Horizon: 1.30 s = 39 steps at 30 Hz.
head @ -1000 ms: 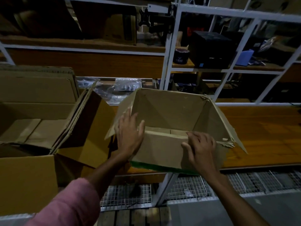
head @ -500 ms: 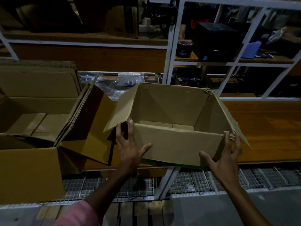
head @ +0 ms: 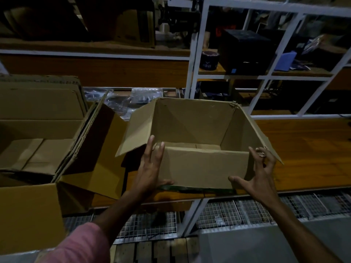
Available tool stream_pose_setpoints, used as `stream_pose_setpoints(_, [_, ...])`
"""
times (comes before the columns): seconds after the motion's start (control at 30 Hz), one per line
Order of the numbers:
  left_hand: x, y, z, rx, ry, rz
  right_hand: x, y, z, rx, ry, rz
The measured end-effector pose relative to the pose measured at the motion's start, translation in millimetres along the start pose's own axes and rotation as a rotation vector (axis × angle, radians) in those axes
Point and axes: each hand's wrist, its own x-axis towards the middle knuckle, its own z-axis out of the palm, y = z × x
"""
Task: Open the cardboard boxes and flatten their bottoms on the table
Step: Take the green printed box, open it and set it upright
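Note:
An open brown cardboard box (head: 205,168) stands upright on the wooden table (head: 307,158), its side flaps spread out left and right. My left hand (head: 151,168) lies with straight fingers against the box's near left corner, thumb under the near wall. My right hand (head: 260,171) is spread at the near right corner, fingers by the right flap, thumb at the lower edge. A larger open cardboard box (head: 28,211) stands to the left, its bottom flaps folded flat inside.
White metal shelving (head: 195,54) rises behind the table, holding a black box (head: 247,52), a dark tape roll (head: 208,60) and a blue item (head: 284,60). Clear plastic bags (head: 133,97) lie behind the boxes. Wire mesh (head: 237,213) runs below the table edge.
Both hands have slid off the near wall's top edge out to the box's near corners and spread open. The box has settled upright on the table.

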Motion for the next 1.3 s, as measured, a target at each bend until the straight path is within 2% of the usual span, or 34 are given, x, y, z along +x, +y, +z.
stream_pose_setpoints(0.23, [13,1,12,-0.004,0.03,-0.038,8,-5,18,-0.013,0.017,-0.033])
stream_pose_setpoints(0.4, [35,8,-3,0.1,0.058,0.039,34,-25,12,-0.048,0.115,-0.097])
stream_pose_setpoints(0.53, [50,12,-26,0.178,0.072,0.129,64,-45,-9,-0.137,0.08,-0.13])
stream_pose_setpoints(0.7, [48,15,-40,0.228,0.073,0.184,57,-50,-19,-0.244,0.001,-0.168])
stream_pose_setpoints(0.87, [47,36,-67,0.277,0.1,0.187,48,-61,-37,-0.244,0.066,-0.202])
stream_pose_setpoints(1.07, [63,78,-138,0.363,0.264,0.254,78,-100,-93,-0.192,0.236,-0.334])
stream_pose_setpoints(1.3, [71,83,-260,0.523,0.447,0.267,114,-202,-127,-0.183,0.322,-0.428])
